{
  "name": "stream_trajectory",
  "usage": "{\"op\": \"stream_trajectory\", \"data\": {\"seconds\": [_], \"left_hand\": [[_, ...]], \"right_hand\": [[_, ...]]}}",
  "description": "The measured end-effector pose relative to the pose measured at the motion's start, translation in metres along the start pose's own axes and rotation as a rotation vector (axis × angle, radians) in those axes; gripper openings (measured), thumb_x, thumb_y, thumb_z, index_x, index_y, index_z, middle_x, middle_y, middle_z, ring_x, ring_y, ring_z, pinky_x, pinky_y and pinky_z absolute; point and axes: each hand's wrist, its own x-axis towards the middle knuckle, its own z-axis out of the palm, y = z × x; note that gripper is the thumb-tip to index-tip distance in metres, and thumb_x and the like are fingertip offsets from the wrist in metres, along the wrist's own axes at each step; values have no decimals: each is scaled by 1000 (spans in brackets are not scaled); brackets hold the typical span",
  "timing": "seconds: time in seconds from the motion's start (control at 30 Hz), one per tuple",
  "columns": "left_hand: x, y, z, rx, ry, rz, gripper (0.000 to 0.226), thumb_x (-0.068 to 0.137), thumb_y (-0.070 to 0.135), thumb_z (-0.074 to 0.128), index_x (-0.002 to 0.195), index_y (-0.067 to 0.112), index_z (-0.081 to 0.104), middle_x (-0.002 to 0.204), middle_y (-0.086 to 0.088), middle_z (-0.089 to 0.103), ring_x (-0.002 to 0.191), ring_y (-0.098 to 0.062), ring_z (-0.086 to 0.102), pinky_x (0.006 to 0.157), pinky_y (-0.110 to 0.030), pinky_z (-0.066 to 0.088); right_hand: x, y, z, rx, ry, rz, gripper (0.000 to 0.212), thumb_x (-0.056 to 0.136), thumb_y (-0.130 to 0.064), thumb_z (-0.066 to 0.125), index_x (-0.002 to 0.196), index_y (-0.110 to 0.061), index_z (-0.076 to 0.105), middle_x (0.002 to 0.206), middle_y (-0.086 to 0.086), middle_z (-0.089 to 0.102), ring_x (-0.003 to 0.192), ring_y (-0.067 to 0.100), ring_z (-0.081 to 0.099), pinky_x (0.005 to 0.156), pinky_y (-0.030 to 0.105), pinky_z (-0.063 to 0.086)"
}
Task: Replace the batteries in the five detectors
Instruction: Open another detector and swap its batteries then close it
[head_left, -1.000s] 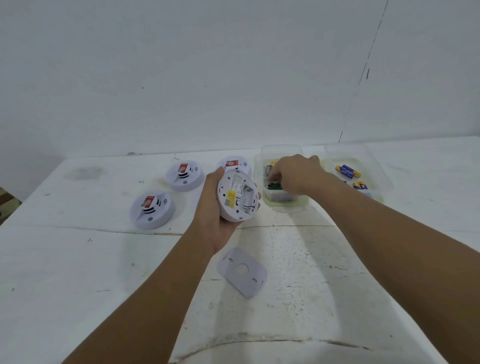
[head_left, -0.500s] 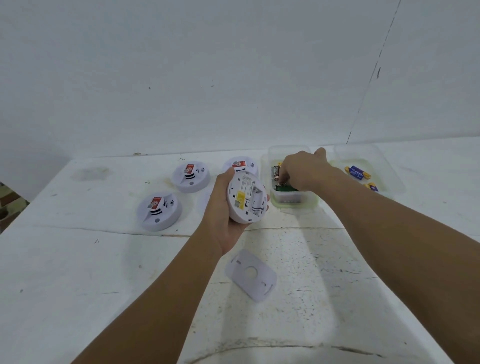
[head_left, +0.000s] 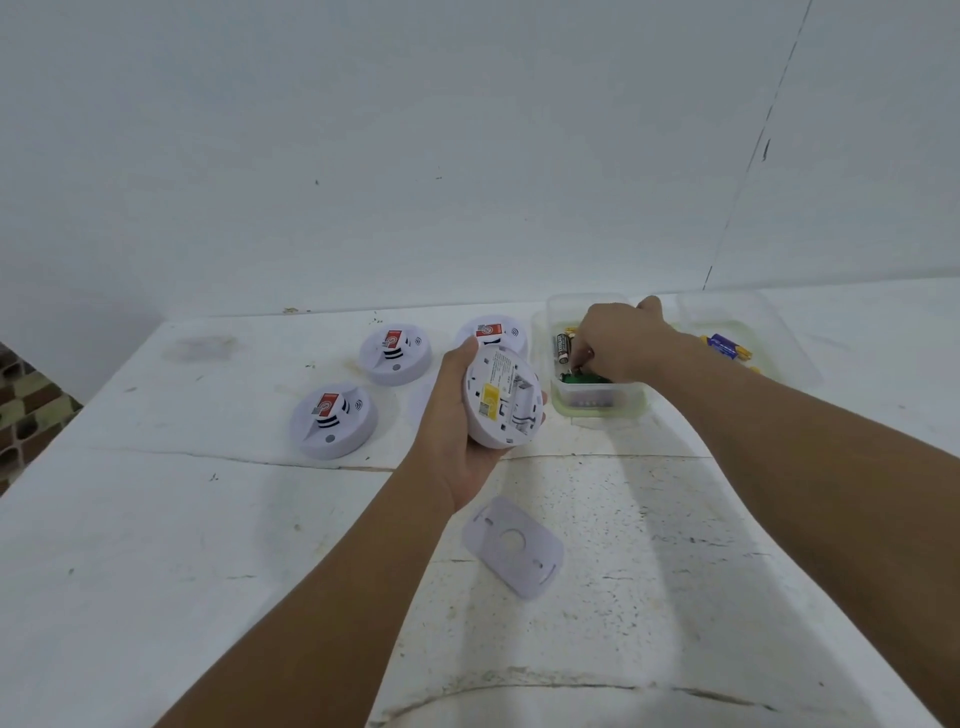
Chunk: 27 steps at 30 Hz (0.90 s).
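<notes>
Detector (head_left: 501, 397) w/ back cover off is in left hand (head_left: 457, 415), fingers wrapped round it, above counter (head_left: 156, 519) centre. Right hand (head_left: 615, 340) at 2 o'clock has gone from digging in battery tub (head_left: 597, 402) to lifting a bit, fingertips curled; grip on a battery can't be confirmed. Likely refit next. Cover (head_left: 511, 545) at 6 o'clock.

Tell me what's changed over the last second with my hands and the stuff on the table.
Little changed. The right hand stayed in the near clear container, its fingers shifting among the batteries; whether it has gripped one is unclear. The left hand still holds the opened detector. The three detectors on the table and the loose back plate stayed put.
</notes>
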Motion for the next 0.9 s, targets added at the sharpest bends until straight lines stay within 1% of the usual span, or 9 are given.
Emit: {"op": "stream_trajectory", "data": {"seconds": [0.13,0.23,0.33,0.47,0.53,0.63,0.73,0.8,0.9], "left_hand": [[-9,4,2,-14,5,18,69,84,50,67,141,13,62,114,-17,69,100,-33,66,92,-45,55],[-14,7,-2,-22,16,29,66,90,50,64,143,12,61,115,-18,68,101,-34,65,98,-46,53],[-20,8,-6,-26,48,42,68,85,50,66,140,11,62,120,-19,67,111,-38,61,107,-50,49],[-29,9,-14,-36,45,68,62,87,51,66,134,11,65,118,-20,70,112,-39,62,108,-52,48],[-35,10,-18,-26,37,89,49,97,50,59,126,11,69,117,-19,72,111,-37,64,112,-53,45],[-49,11,-31,4,44,113,48,102,52,52,123,14,72,122,-16,74,114,-32,67,114,-53,45],[-64,9,-49,4,50,116,52,99,53,53,128,15,71,128,-16,71,116,-30,67,112,-52,46],[-74,8,-59,-9,66,109,52,98,54,52,126,14,70,124,-16,73,108,-29,71,107,-50,49],[-87,5,-74,-65,88,94,52,101,53,49,123,10,70,118,-18,74,105,-32,70,108,-52,48]], "right_hand": [[-4,-3,4,0,86,-1,24,98,-21,61,109,-36,76,116,-1,51,103,24,58,90,39,26],[-10,-8,1,72,258,-7,21,97,-19,62,112,-27,75,119,3,47,107,26,52,93,41,31],[-22,-21,-5,165,433,-25,19,98,-19,63,115,-20,72,123,5,50,110,27,52,94,41,33],[-53,-47,-18,234,580,-44,18,99,-24,60,115,-20,68,117,3,59,105,28,57,90,41,38],[-75,-67,-22,354,587,-107,16,99,-28,59,112,-21,65,108,0,65,98,26,59,84,41,46],[-110,-106,-15,726,567,-183,11,97,-28,63,106,-23,59,99,-8,66,82,15,61,71,38,51],[-130,-133,7,1174,423,-184,18,99,-22,66,112,-26,54,94,-9,66,72,8,66,61,26,53],[-134,-144,26,1358,340,-135,23,100,-22,68,115,-33,54,92,-4,71,76,7,71,61,24,53],[-134,-160,49,1615,277,-29,22,97,-23,73,110,-33,59,92,0,78,86,16,74,79,39,58]]}}
